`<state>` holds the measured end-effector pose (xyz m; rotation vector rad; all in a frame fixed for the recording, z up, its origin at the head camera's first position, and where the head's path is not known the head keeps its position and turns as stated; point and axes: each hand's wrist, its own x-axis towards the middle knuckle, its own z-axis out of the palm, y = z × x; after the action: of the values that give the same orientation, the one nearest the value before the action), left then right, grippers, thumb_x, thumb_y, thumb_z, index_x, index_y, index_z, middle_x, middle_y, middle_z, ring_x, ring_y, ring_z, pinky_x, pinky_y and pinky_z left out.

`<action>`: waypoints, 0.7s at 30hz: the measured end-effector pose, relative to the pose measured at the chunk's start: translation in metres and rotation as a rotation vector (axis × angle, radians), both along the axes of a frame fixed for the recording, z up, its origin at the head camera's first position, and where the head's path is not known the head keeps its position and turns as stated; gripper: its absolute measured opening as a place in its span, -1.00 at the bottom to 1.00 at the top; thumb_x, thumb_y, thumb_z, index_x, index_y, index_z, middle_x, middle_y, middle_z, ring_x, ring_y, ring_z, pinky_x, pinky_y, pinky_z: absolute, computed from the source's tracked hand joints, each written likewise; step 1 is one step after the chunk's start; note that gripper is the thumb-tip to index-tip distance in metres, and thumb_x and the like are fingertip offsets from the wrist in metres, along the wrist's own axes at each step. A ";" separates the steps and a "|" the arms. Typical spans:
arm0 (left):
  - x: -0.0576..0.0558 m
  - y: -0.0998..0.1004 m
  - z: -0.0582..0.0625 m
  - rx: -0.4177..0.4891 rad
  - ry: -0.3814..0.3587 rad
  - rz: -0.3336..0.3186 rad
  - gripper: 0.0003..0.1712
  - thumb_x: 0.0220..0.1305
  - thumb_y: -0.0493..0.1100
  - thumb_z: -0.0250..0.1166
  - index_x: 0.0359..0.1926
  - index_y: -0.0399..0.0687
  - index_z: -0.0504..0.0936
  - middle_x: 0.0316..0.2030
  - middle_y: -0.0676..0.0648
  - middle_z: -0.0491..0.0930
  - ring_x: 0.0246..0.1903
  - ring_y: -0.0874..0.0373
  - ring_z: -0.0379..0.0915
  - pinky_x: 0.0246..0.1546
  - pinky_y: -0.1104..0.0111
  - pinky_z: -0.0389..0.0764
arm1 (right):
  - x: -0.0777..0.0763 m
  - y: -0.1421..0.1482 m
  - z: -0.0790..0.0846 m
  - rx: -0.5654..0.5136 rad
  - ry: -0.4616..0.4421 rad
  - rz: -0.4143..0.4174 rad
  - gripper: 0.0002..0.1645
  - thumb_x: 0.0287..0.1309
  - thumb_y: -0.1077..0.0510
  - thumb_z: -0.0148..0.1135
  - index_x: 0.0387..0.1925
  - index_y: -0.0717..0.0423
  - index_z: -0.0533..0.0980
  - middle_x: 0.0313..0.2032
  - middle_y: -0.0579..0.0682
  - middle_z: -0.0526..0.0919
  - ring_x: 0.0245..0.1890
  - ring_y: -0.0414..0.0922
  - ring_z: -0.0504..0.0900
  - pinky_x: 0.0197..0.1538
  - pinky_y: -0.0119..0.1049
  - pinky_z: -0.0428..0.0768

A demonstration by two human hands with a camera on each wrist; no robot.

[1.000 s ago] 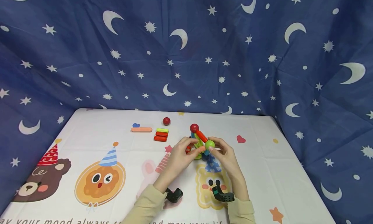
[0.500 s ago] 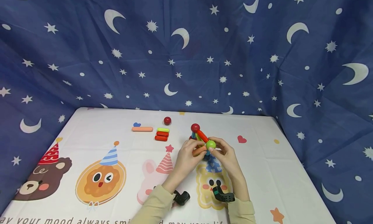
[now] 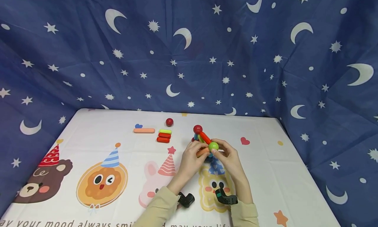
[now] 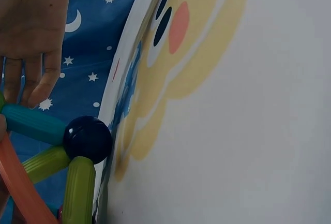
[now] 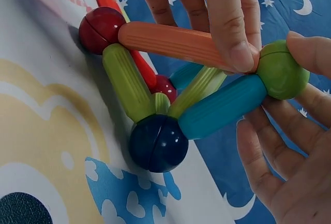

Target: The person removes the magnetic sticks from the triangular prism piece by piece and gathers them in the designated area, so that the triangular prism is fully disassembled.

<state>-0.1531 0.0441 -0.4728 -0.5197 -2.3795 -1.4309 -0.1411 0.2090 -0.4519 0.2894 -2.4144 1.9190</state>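
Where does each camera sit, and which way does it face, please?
Head: on the head, forward and down over the table; left hand, right hand, sleeves show.
Left wrist: on that wrist, toward the table and dark blue ball; mainly the right hand shows.
Right wrist: on that wrist, toward the orange rod; both hands show.
Both wrist views share the dark blue ball.

Dark blue ball (image 4: 88,139) at the junction of a teal stick (image 4: 35,124) and two green sticks (image 4: 79,190).
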 end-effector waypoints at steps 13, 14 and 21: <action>-0.005 -0.002 -0.002 0.044 0.013 -0.051 -0.74 0.08 -0.23 0.41 -0.16 -0.12 0.67 -0.18 -0.04 0.66 -0.12 0.09 0.50 0.00 0.22 0.52 | 0.000 0.001 0.000 0.013 0.012 0.003 -0.56 0.23 0.19 0.23 0.15 0.15 0.47 0.06 0.18 0.57 -0.06 -0.27 0.54 -0.05 -0.48 0.56; -0.005 -0.002 -0.002 0.041 0.014 -0.052 -0.74 0.08 -0.23 0.41 -0.16 -0.12 0.67 -0.18 -0.05 0.66 -0.12 0.08 0.50 -0.01 0.22 0.52 | 0.000 0.001 0.001 0.014 0.012 0.003 -0.56 0.23 0.19 0.23 0.15 0.15 0.48 0.06 0.19 0.57 -0.07 -0.27 0.54 -0.05 -0.47 0.56; -0.004 -0.004 -0.002 0.041 -0.007 -0.066 -0.75 0.09 -0.21 0.40 -0.15 -0.13 0.67 -0.19 -0.05 0.65 -0.13 0.08 0.50 -0.02 0.24 0.51 | 0.000 0.001 0.000 0.028 0.008 -0.007 -0.56 0.23 0.19 0.24 0.14 0.15 0.48 0.04 0.19 0.58 -0.08 -0.26 0.55 -0.06 -0.46 0.57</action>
<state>-0.1574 0.0397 -0.4751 -0.5883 -2.3532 -1.5082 -0.1409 0.2098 -0.4514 0.2880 -2.4353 1.8793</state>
